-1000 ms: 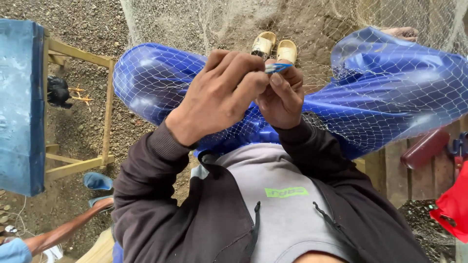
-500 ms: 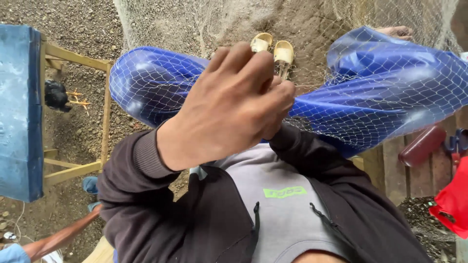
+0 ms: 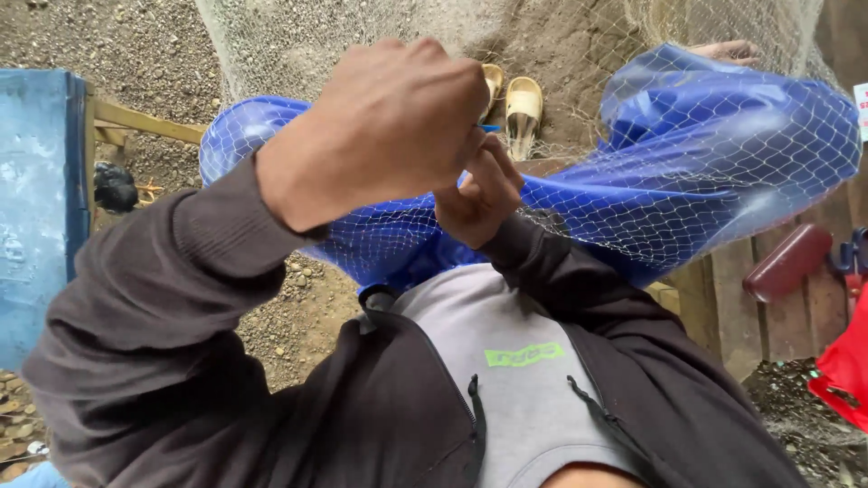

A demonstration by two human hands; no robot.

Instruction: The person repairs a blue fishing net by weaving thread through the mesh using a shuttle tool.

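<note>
Netting, pale fine mesh, lies draped over both knees in glossy blue trousers and runs up to 12 o'clock across the gravel ground. Working spot sits at the centre, where the two hands meet.

Left hand: raised, knuckles toward the camera, fingers curled. A small blue tool peeks out at its 3 o'clock edge; grip appears closed on it, though the fingertips are hidden behind the back of the hand.

Right hand: lower, at 5 o'clock from the left, touching it. Fingers bunched as if pinching mesh; the exact strand held cannot be told.

Key relation: mesh strands fan from the pinch toward 3 o'clock, over the right knee. The blue tool sits just above the pinch, so the left hand is nearer the working point.

Outward: pale sandals at 12 o'clock; blue panel with wooden frame at 9 o'clock; dark red bottle on planks at 3 o'clock.
</note>
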